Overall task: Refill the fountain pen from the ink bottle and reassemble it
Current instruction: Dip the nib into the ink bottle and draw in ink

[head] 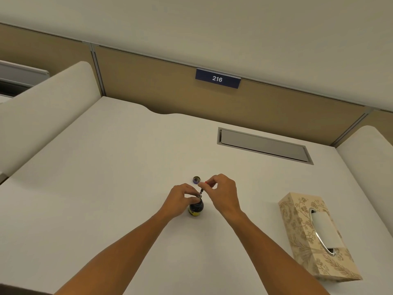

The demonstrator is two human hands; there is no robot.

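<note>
Head view, lower centre of the frame: my left hand [183,199] is wrapped around the neck of the small dark glass ink bottle [196,208], which stands upright on the pale white table [106,177]. My left fingers [192,191] are curled shut on it and hide its mouth, so I cannot see the opening itself. The bottle's lower half shows below my hand, with a yellowish label band that is too small to read.

My right hand [223,191] is just to the right and slightly higher. Its thumb and forefinger are pinched closed on the top of a thin dark pen part [201,190], which slants down toward the bottle's mouth. The pen part is tiny and partly covered at both ends; I cannot tell whether its tip is in the ink, nor which piece of the pen it is. A speck of red shows at my right fingertips.

Just above my hands lies the small round dark bottle cap [196,179], apart from the bottle.

At the lower right sits a cream floral tissue box [302,231]. Above it, a grey rectangular hatch [263,145] is set into the table. A blue sign reading 216 [217,78] hangs on the tan partition.
</note>
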